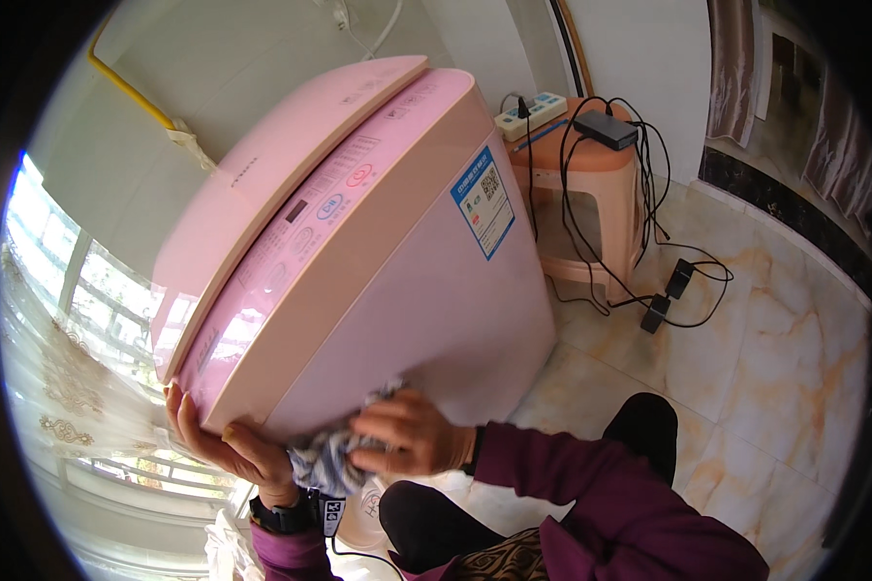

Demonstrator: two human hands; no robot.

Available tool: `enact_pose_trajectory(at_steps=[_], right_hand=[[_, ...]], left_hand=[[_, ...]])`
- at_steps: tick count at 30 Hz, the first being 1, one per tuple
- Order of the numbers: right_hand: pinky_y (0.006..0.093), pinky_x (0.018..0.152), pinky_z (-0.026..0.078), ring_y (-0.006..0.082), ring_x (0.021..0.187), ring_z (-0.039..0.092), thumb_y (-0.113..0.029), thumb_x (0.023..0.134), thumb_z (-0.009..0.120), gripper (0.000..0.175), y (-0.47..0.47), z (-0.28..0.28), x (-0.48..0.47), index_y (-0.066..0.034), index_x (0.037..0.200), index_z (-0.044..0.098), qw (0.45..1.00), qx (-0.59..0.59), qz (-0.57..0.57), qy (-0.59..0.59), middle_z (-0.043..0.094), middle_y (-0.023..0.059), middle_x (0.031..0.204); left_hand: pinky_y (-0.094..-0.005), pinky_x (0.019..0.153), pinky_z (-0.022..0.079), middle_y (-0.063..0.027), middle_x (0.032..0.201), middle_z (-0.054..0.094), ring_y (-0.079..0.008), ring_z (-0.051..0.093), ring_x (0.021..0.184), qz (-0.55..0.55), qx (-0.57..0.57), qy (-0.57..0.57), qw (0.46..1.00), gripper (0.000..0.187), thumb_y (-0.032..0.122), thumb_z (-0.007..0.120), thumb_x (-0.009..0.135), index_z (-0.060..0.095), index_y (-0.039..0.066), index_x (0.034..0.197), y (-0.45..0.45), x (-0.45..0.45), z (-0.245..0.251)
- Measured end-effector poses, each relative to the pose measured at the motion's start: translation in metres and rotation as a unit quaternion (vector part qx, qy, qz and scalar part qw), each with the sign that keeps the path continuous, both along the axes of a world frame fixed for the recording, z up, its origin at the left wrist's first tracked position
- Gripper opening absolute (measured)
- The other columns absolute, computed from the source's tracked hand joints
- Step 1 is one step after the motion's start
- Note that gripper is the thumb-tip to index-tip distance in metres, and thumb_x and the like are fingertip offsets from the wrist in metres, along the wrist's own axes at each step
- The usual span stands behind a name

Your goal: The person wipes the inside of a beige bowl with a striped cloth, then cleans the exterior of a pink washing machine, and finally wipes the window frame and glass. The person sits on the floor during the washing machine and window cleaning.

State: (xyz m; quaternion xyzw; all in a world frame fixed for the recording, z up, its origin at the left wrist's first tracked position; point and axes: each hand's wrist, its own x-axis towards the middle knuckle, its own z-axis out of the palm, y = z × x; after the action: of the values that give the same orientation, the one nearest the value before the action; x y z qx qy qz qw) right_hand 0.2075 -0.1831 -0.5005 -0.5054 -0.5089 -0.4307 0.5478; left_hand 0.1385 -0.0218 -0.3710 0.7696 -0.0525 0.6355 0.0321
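A pink top-loading washing machine with a glossy lid and a control panel stands before me, a blue-edged label on its side. My left hand lies against its lower left front corner, fingers spread around the edge. Bunched under the fingers of my right hand is a striped grey and white cloth, pressed to the lower part of the side panel. Part of the cloth hangs beside my left wrist, which wears a black watch or band.
Right of the machine, a plastic stool holds a power strip and a black adapter. Cables run down to two black plugs or adapters on the marble-patterned floor. A sheer curtain hangs left. A whitish bucket stands near my knees.
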Motion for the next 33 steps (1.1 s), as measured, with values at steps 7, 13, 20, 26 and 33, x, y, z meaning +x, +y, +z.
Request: enact_pose_trajectory(at_steps=[7, 13, 20, 26, 33], right_hand=[[0.0483, 0.093, 0.044, 0.0371, 0.111, 0.056, -0.027, 0.08, 0.071, 0.046, -0.057, 0.04, 0.128, -0.0051, 0.119, 0.062, 0.971, 0.117, -0.201, 0.062, 0.058, 0.0191, 0.121], [0.0358, 0.085, 0.048, 0.0246, 0.093, 0.06, -0.011, 0.089, 0.064, 0.031, -0.083, 0.087, 0.174, 0.0013, 0.118, 0.057, 0.898, 0.31, -0.069, 0.306, 0.063, 0.0122, 0.104], [0.0464, 0.088, 0.044, 0.0296, 0.103, 0.058, -0.015, 0.08, 0.068, 0.037, 0.003, 0.07, 0.039, -0.0102, 0.116, 0.062, 0.983, 0.131, -0.121, 0.043, 0.058, 0.0114, 0.115], [0.04, 0.086, 0.044, 0.0242, 0.105, 0.058, -0.026, 0.084, 0.066, 0.024, 0.029, 0.072, -0.013, -0.0243, 0.108, 0.064, 0.994, 0.07, -0.007, -0.084, 0.058, 0.0058, 0.116], [0.0408, 0.092, 0.044, 0.0297, 0.107, 0.057, -0.014, 0.083, 0.069, 0.04, -0.047, 0.058, 0.121, -0.0072, 0.12, 0.058, 0.973, 0.161, -0.109, 0.127, 0.057, 0.0139, 0.118]], left_hand=[[-0.0516, 0.113, 0.026, -0.0198, 0.144, 0.041, -0.0361, 0.035, 0.136, -0.041, -0.033, -0.017, 0.998, 0.048, 0.035, 0.026, 0.105, 0.041, 0.003, 0.138, 0.01, 0.002, -0.009], [-0.0515, 0.115, 0.026, -0.0206, 0.143, 0.044, -0.0356, 0.036, 0.138, -0.159, -0.124, -0.068, 0.977, 0.046, 0.034, 0.028, 0.106, 0.044, 0.001, 0.135, 0.012, 0.007, -0.01], [-0.0468, 0.117, 0.023, -0.0206, 0.146, 0.043, -0.0331, 0.035, 0.14, -0.225, -0.189, -0.071, 0.953, 0.041, 0.022, 0.032, 0.102, 0.048, -0.002, 0.132, 0.02, 0.0, -0.015], [-0.0433, 0.118, 0.025, -0.0142, 0.153, 0.033, -0.0265, 0.03, 0.143, -0.234, -0.257, 0.014, 0.938, 0.069, 0.032, 0.07, 0.086, 0.038, 0.009, 0.143, 0.003, -0.012, -0.009], [-0.0514, 0.113, 0.027, -0.0203, 0.148, 0.036, -0.0349, 0.034, 0.138, -0.082, -0.162, -0.062, 0.981, 0.065, 0.046, 0.043, 0.095, 0.037, 0.0, 0.14, 0.0, 0.01, -0.013]])
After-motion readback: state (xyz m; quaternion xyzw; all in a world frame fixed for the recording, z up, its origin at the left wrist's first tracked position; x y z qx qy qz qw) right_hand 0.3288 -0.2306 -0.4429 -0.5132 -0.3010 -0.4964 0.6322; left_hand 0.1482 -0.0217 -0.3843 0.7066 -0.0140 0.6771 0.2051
